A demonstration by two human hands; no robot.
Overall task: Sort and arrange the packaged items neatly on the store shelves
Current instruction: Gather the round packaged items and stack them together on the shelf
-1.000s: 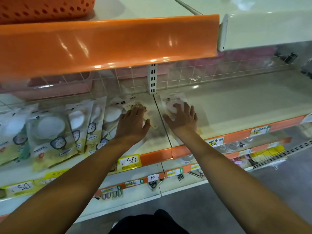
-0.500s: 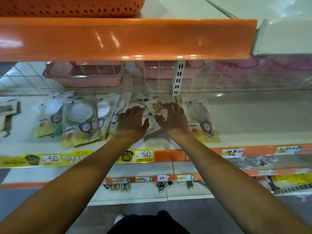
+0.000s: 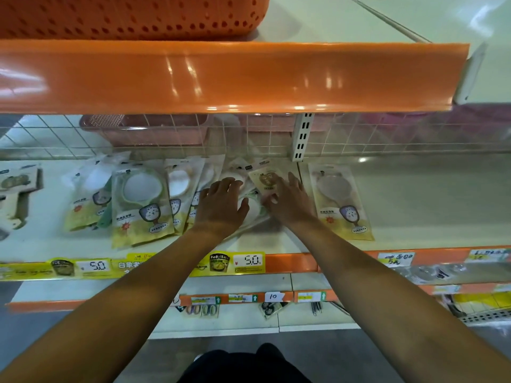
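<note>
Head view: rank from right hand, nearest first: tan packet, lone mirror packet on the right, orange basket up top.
1. tan packet: under the right hand, at its fingertips.
2. lone mirror packet: just right of the hand, flat on the same shelf.
3. orange basket: upper shelf, far left.

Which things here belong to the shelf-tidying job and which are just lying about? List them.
Part of the job:
left hand and right hand, flat on the loose packets
overlapping packets to their left
single packet to their right

Lying about:
orange basket on the top shelf
price tags
lower-shelf items
</note>
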